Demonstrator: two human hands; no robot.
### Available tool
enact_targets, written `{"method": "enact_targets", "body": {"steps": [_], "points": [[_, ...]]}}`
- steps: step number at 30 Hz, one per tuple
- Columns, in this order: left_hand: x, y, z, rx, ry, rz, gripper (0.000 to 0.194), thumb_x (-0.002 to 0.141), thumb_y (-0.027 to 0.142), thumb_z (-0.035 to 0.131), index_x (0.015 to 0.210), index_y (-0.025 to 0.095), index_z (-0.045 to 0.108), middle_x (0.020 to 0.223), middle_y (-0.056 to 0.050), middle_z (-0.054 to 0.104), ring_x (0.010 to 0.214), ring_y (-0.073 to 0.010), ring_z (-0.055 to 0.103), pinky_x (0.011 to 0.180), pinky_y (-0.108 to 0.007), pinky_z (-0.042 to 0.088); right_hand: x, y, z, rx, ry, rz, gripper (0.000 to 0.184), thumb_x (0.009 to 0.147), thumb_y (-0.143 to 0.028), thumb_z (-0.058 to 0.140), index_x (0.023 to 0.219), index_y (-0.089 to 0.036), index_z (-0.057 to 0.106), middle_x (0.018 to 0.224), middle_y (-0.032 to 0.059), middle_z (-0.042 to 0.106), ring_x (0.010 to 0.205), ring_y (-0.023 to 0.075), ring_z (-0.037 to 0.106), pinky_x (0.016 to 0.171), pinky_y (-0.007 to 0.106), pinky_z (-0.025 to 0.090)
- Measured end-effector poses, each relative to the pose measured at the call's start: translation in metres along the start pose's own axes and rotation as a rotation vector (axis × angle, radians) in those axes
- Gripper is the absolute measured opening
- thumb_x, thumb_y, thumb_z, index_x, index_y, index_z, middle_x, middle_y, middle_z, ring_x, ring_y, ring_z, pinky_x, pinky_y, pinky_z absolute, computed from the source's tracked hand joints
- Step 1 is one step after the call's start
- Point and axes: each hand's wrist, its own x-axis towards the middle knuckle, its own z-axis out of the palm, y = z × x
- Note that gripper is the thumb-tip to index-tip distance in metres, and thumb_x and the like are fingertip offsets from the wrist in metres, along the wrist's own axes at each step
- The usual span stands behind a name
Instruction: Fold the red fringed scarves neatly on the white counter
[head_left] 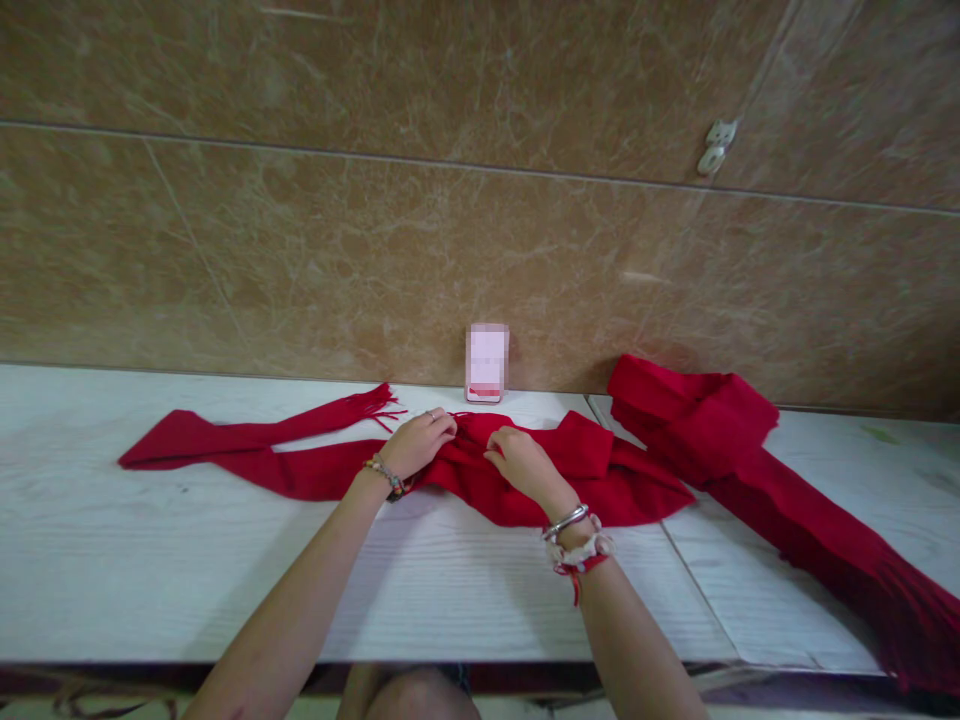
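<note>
A red fringed scarf [525, 500] lies stretched and loosely folded across the table in front of me. My left hand [422, 441] has its fingers curled down on the scarf near its middle, where a few fringe strands show by the fingertips. Close by on the right, my right hand [525, 462] is closed on the bunched cloth, thumb and fingers drawn together. The fingertips of both hands are partly hidden against the fabric. To the left the scarf narrows, folds back at a point and ends in fringe.
A second red scarf [795, 510], folded over at its far end, runs diagonally to the front right edge of the white wood-grain table [150, 570]. A phone [487, 362] leans upright against the brown marbled wall [375, 250]. A small white hook [716, 148] is fixed up there.
</note>
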Motion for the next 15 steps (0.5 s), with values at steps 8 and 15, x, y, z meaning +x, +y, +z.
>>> {"method": "enact_targets", "body": {"steps": [8,15], "points": [[0.001,-0.006,0.003,0.037,0.132,0.072,0.017,0.083,0.010,0.037,0.074,0.018,0.050,0.077,-0.003,0.051,0.075,-0.0158,0.050,0.072,-0.029,0.044,0.005,0.005,-0.004,0.405,0.095,0.120,0.013,0.064,-0.017,0.062,0.053,-0.018,0.055,0.056,-0.0010,0.056,0.055,0.0123,0.049,0.056,0.025,0.037],[0.002,-0.007,0.004,0.017,0.325,0.044,0.016,0.079,0.007,0.038,0.071,0.019,0.044,0.076,-0.003,0.051,0.073,-0.0162,0.048,0.068,-0.030,0.043,0.009,0.023,-0.006,0.933,0.260,0.238,0.023,0.057,-0.039,0.059,0.052,-0.018,0.051,0.050,-0.0043,0.048,0.051,0.0100,0.042,0.052,0.024,0.033]]}}
